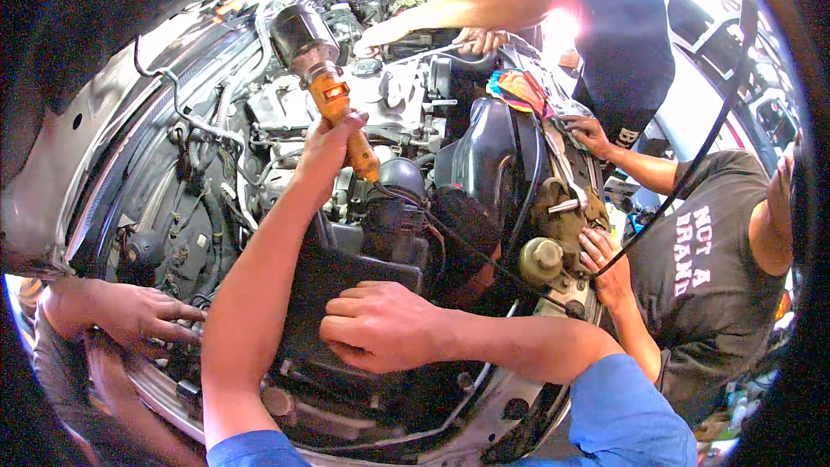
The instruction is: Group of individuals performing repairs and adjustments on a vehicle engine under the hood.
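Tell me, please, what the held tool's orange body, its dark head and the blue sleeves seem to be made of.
Orange body: probably hard plastic, given its smooth, slightly glossy surface. Dark head: metal or plastic; its shine fits either. Blue sleeves: likely cloth, matte with soft folds.

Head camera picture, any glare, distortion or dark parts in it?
Head view: glare flares beside the upper person's dark shirt; head view: the car's front frame looks bowed, likely lens distortion; head view: the bottom corners fall to black; head view: the left hand and its orange-handled tool look fairly sharp.
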`<state>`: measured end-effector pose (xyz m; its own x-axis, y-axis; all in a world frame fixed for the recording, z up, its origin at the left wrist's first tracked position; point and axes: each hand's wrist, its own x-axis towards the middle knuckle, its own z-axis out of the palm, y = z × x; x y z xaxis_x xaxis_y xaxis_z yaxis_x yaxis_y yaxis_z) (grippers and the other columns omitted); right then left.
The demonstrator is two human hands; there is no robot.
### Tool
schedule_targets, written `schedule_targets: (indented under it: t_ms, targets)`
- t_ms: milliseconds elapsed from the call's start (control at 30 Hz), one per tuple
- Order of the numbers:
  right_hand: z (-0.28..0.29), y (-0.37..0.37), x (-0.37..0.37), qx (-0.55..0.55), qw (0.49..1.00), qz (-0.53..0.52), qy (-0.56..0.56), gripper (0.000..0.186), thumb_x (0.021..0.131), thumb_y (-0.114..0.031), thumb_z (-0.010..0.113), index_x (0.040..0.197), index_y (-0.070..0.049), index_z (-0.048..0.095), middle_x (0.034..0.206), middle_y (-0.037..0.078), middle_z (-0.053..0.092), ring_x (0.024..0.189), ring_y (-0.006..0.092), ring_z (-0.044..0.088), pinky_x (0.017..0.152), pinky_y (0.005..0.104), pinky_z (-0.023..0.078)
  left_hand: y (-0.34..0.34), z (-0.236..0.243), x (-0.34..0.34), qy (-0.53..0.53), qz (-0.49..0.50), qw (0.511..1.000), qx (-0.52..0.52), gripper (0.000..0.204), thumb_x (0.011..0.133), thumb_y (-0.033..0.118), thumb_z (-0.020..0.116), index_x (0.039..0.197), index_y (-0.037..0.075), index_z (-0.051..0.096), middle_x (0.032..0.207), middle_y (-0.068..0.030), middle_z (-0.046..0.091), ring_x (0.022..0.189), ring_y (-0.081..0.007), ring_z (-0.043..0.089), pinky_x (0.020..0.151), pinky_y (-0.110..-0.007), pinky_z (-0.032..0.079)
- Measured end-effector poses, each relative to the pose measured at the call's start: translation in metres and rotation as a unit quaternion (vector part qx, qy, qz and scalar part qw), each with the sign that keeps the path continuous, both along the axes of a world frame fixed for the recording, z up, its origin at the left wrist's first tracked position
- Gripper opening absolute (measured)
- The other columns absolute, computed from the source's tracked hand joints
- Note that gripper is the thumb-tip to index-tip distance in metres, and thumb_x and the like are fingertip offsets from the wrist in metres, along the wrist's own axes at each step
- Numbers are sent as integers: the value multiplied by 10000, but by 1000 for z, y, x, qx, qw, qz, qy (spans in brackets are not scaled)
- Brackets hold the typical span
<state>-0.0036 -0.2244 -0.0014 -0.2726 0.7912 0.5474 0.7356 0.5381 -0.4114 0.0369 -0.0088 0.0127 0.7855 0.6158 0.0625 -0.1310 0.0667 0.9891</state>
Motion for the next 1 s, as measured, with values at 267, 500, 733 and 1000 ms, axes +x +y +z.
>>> schedule_targets:
  t_ms: [267,500,733,1000]
  targets:
    - [0,1,0,5,1000,1,-7,185,782,-163,666,828,-60,520,792,102,533,777,301,585,687,428,493,4,-2,0,10,-2,1000,5,366,875,286,698,1143,85,549,892,-28,596,792,-135,594,739,-307,490]
    - [-2,-2,1,13,1000,-7,13,191,772,-168,664,815,-55,516,794,109,535,782,307,591,690,432,494,0,-2,2,21,27,999,14,353,875,290,684,1137,84,570,898,-22,600,810,-134,590,758,-307,479]
    - [-3,-1,-1,-9,1000,2,16,211,743,-178,660,860,-44,546,825,125,575,837,344,617,734,460,513,5,-5,1,7,28,1000,-10,431,870,279,698,1198,45,547,950,-49,598,862,-145,591,808,-314,484]
    - [-2,-2,1,-18,1000,4,11,221,736,-185,659,859,-43,542,840,131,579,844,348,616,741,465,512,-3,4,0,13,17,1000,13,396,876,265,693,1168,45,543,873,-55,603,773,-155,609,742,-315,512]
